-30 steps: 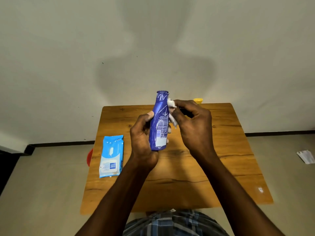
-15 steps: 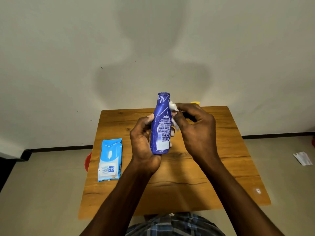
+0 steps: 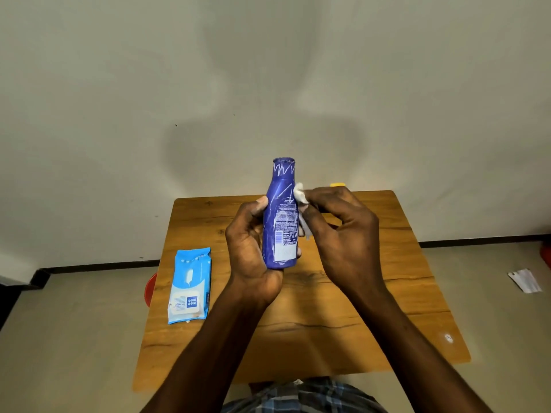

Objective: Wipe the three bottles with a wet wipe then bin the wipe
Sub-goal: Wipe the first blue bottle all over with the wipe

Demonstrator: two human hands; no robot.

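While your left hand (image 3: 253, 251) grips the bottle (image 3: 282, 216), your right hand (image 3: 343, 228), pinching the wipe (image 3: 300, 198), has slid up its shoulder; wiping continues.

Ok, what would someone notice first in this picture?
The upright blue bottle held at centre above the wooden table, gripped by the left hand. The right hand presses a white wipe against its side. A light-blue wipe pack lies at the table's left edge.
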